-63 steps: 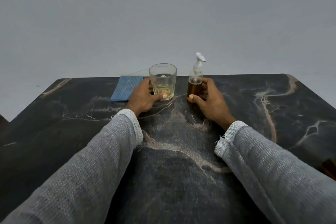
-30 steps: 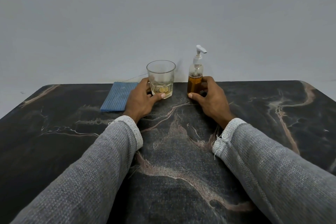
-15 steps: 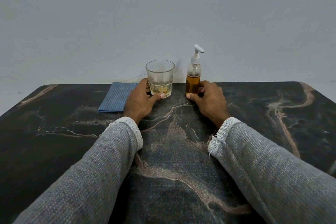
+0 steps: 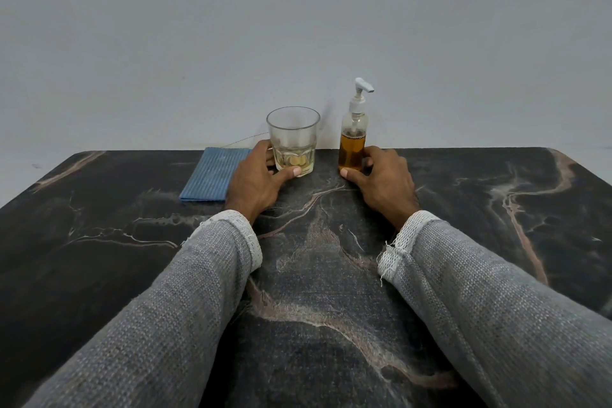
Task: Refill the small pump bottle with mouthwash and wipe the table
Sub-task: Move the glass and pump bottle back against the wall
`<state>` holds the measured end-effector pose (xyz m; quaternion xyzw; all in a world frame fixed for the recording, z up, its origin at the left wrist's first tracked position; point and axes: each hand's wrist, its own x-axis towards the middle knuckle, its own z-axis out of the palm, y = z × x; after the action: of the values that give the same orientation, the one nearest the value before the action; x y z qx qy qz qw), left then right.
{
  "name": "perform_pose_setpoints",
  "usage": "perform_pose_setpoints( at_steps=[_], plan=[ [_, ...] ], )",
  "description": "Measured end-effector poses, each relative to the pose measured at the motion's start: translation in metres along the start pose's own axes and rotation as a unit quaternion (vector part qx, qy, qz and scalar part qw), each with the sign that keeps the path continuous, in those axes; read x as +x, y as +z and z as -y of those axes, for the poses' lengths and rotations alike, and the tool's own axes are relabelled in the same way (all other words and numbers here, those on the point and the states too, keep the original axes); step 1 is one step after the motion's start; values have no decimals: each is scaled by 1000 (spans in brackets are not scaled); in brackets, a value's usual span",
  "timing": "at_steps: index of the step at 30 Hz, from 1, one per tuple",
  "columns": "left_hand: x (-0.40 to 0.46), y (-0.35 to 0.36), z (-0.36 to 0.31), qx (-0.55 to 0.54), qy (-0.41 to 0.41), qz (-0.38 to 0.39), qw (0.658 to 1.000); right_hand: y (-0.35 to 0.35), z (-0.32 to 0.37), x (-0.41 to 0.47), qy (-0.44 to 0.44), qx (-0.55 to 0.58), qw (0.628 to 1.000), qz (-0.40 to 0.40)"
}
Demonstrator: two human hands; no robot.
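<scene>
A clear glass tumbler [image 4: 293,136] with a little pale yellow liquid at the bottom stands near the far edge of the dark marble table [image 4: 99,242]. My left hand [image 4: 256,180] wraps around its base, thumb across the front. To its right stands a small clear pump bottle [image 4: 353,142] with a white pump top, filled about two thirds with amber liquid. My right hand [image 4: 384,180] grips its lower part, thumb at the base. Both vessels are upright on the table. A folded blue cloth [image 4: 213,174] lies flat just left of my left hand.
A plain grey wall rises right behind the table's far edge. The tabletop stretches wide to the left and right of my grey-sleeved forearms, with pale veins running across it.
The view has tilted up since the earliest frame. The tumbler and pump bottle stay standing on the table, and both hands keep their grips with only slight shifts.
</scene>
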<state>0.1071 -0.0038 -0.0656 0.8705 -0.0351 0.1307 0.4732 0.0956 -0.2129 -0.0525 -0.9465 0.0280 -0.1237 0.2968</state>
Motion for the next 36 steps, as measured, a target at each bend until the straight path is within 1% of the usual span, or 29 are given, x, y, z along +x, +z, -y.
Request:
perform_pose_setpoints(
  at_steps=[10, 16, 25, 26, 29, 30, 34, 36],
  plan=[
    [0, 1, 0, -11, 3, -4, 1000, 2, -1, 2, 4, -14, 1000, -5],
    [1, 1, 1, 6, 4, -4, 1000, 3, -2, 3, 4, -11, 1000, -4],
    [-7, -4, -1, -22, 32, 16, 999, -1, -4, -2, 16, 86, 996, -8],
    [-11, -6, -4, -31, 40, 6, 999, -4, -4, -6, 17, 100, 995, -8],
    [-28, -15, -12, -50, 50, -55, 996, -12, -5, -16, 15, 135, 991, -4],
    [-35, -17, -13, -52, 50, -60, 996, -14, -5, -19, 11, 138, 990, -2],
    [-70, -40, -12, -51, 60, -36, 996, -19, -3, -36, 9, 156, 988, -4],
    [-86, -54, -10, -55, 55, -38, 996, -20, -1, -45, 3, 158, 987, -15]
  ],
)
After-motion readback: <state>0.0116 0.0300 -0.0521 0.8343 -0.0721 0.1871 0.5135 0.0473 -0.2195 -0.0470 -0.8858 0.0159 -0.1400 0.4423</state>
